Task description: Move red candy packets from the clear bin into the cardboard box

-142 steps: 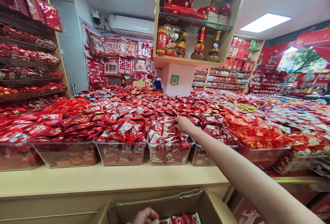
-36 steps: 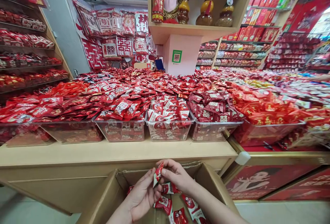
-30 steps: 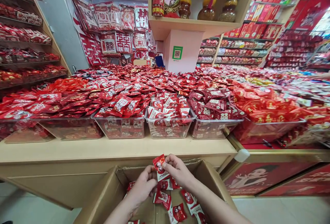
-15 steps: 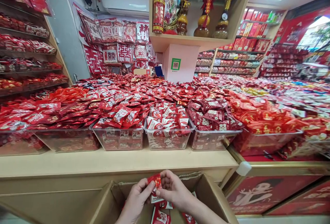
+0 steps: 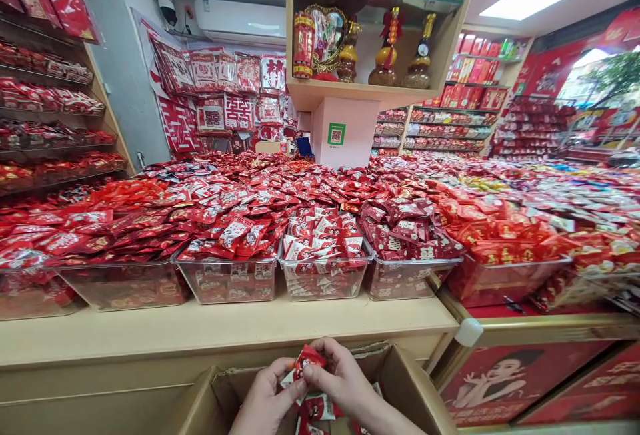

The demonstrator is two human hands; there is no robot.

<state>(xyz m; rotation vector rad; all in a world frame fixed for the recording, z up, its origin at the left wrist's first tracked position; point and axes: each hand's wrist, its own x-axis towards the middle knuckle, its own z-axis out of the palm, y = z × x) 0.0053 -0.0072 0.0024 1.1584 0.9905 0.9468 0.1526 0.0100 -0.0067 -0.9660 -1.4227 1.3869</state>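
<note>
Both my hands meet over an open cardboard box (image 5: 406, 381) at the bottom of the view. My left hand (image 5: 265, 400) and my right hand (image 5: 336, 375) pinch the same small red and white candy packet (image 5: 306, 359) between their fingertips. More packets of the same kind (image 5: 316, 408) lie inside the box below my hands. Straight ahead on the counter stands a clear plastic bin (image 5: 324, 280) heaped with matching red and white packets.
A beige wooden counter ledge (image 5: 210, 325) runs in front of a row of clear bins full of red sweets. A pink pillar with a green QR sign (image 5: 337, 133) rises behind the display. Shelves of red goods line the left wall (image 5: 50, 121) and the far right.
My right hand came back from the bin on the counter to the box. Both hands now hold one packet, and the view has tilted up a little over the last second.
</note>
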